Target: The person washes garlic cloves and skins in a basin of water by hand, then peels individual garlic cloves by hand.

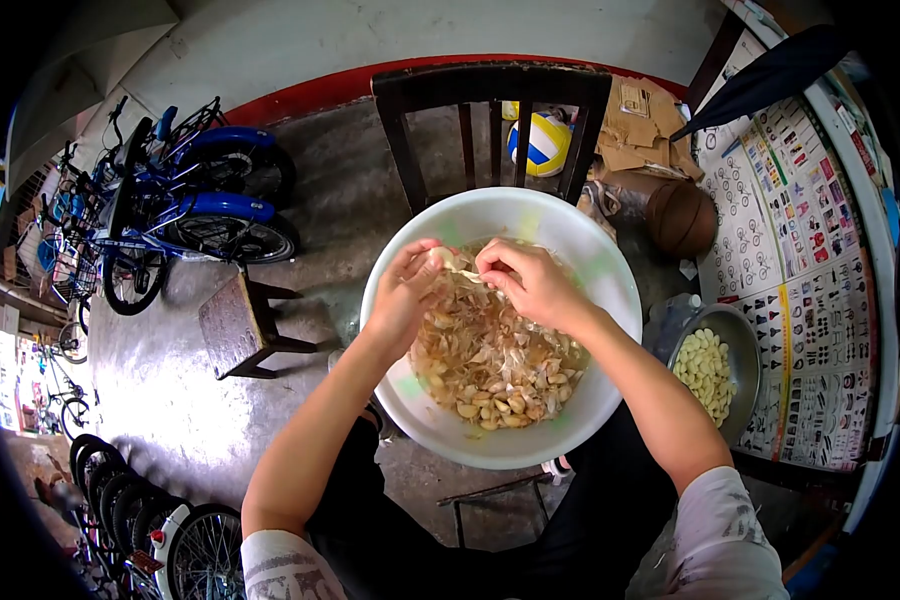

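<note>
A large white basin (510, 455) holds water with garlic cloves (510, 402) and loose papery skins (490, 340) floating in it. Over its far part, my left hand (407, 293) pinches a pale garlic clove (448, 260) between thumb and fingers. My right hand (532, 283) is closed close beside it, its fingertips on a strip of whitish skin at the clove. To the right of the basin, a metal bowl (746, 375) contains many peeled white cloves (703, 372).
Behind the basin stands a dark wooden chair (490, 82), with a volleyball (542, 145) beyond it. A basketball (681, 219) and cardboard (640, 125) lie at right. A low stool (240, 325) and blue bicycles (205, 205) are at left.
</note>
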Tool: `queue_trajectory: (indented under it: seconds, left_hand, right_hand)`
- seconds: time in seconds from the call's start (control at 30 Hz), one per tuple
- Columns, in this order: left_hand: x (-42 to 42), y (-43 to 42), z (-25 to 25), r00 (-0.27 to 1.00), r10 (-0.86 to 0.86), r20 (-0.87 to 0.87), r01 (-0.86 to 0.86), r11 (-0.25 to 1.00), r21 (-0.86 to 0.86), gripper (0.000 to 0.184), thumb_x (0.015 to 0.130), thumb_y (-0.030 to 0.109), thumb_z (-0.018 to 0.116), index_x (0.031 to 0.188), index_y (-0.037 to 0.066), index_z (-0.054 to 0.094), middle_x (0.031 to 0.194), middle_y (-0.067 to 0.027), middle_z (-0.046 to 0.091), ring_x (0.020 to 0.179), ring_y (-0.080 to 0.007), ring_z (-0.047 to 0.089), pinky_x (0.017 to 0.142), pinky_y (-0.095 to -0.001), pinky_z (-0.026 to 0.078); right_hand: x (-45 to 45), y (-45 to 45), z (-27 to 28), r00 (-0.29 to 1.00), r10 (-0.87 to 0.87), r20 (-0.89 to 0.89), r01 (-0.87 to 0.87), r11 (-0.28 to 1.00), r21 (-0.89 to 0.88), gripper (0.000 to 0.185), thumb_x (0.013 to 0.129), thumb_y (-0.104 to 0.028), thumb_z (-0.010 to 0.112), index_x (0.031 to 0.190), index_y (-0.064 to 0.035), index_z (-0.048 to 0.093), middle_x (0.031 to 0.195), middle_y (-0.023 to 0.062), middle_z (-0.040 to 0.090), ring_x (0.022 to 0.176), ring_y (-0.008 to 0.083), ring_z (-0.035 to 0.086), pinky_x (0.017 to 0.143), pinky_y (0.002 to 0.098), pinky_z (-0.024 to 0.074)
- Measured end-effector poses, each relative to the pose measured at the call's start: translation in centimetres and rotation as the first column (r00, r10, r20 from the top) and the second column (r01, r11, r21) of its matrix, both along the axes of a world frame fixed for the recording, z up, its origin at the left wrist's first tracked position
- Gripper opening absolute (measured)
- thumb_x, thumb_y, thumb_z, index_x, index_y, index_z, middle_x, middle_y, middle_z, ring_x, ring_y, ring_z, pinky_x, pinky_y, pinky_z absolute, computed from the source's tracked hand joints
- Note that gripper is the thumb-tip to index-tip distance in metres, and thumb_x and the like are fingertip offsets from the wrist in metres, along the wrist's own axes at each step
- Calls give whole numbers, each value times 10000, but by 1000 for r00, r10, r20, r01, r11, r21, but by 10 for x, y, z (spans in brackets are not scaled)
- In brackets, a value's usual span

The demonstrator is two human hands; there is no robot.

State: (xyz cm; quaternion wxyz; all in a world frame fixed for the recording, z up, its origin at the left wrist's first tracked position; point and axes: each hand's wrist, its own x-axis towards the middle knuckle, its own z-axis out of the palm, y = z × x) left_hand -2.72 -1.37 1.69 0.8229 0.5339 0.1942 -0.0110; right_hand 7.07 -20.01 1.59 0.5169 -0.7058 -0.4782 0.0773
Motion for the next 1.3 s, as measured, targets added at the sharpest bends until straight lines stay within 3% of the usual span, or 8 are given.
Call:
queue_trajectory:
  seconds: [0.2, 0.33, 0.4, 0.87, 0.93, 1.07, 1.13, 1.3]
  left_hand:
    - [0, 6, -16, 998, 61, 5, -61, 997, 45, 257, 983, 278, 594, 1174, 105, 597, 1091, 29, 633, 1015, -79, 525, 839, -273, 393]
    - [-1, 0, -28, 997, 50, -55, -49, 998, 25, 243, 954, 304, 640, 1088, 101, 647, 1012, 31, 647, 936, -73, 541, 821, -246, 396]
    - [-2, -10, -25, 995, 63, -73, -61, 998, 34, 231, 942, 293, 660, 1046, 87, 657, 969, 19, 647, 898, -76, 551, 820, -239, 403]
    - [-1, -2, -17, 998, 60, 1, -55, 902, 428, 256, 932, 220, 675, 1095, 29, 624, 997, -14, 649, 926, -89, 583, 793, -238, 446]
    - [-1, 0, -12, 970, 211, -121, -201, 975, 93, 265, 964, 283, 623, 1126, 73, 608, 1023, 9, 615, 981, -87, 548, 822, -272, 425]
    - [-3, 3, -10, 973, 201, -116, -218, 963, -160, 226, 1002, 317, 551, 1121, 127, 581, 1040, 15, 609, 1002, -91, 533, 854, -291, 420]
    - [-2, 5, -9, 983, 149, -111, -165, 975, -151, 227, 1005, 320, 544, 1112, 124, 581, 1029, 16, 616, 998, -87, 534, 856, -291, 422]
    - [-5, 1, -15, 994, 72, -85, -81, 990, -111, 221, 1000, 311, 559, 1088, 110, 586, 1015, 18, 636, 964, -78, 551, 846, -273, 430]
  right_hand:
    - [4, -10, -3, 962, -31, -272, -53, 953, -298, 186, 841, 7, 654, 1016, -27, 598, 957, 53, 630, 803, 200, 627, 753, 292, 514]
    - [-14, 5, 3, 927, -235, 291, 273, 957, -96, 437, 809, -79, 742, 1230, -99, 624, 1185, 73, 591, 1006, 189, 645, 857, 309, 540]
    - [-19, 10, 6, 987, -88, -138, 86, 996, -17, 415, 796, -65, 756, 1193, -69, 633, 1162, 75, 613, 975, 194, 660, 833, 304, 549]
    - [-5, 6, -9, 903, -146, -403, 147, 989, -29, 44, 875, -31, 652, 860, 10, 653, 748, 76, 663, 641, 133, 623, 607, 256, 483]
    - [-1, 2, -6, 876, -78, -476, 67, 997, -39, 35, 870, -31, 646, 879, 2, 654, 744, 83, 663, 664, 145, 626, 613, 265, 479]
    - [4, -13, -20, 994, 48, -96, -90, 859, -504, 201, 830, -112, 703, 1010, -36, 660, 908, 84, 672, 763, 195, 644, 713, 328, 521]
    - [-6, -17, -21, 903, 10, 430, 262, 781, -568, 291, 806, -104, 720, 1082, -40, 652, 1005, 109, 648, 806, 243, 646, 738, 360, 527]
    - [-13, 7, 10, 973, -215, -79, 181, 934, -309, 367, 788, -64, 744, 1141, -52, 645, 1047, 98, 624, 815, 219, 662, 739, 318, 534]
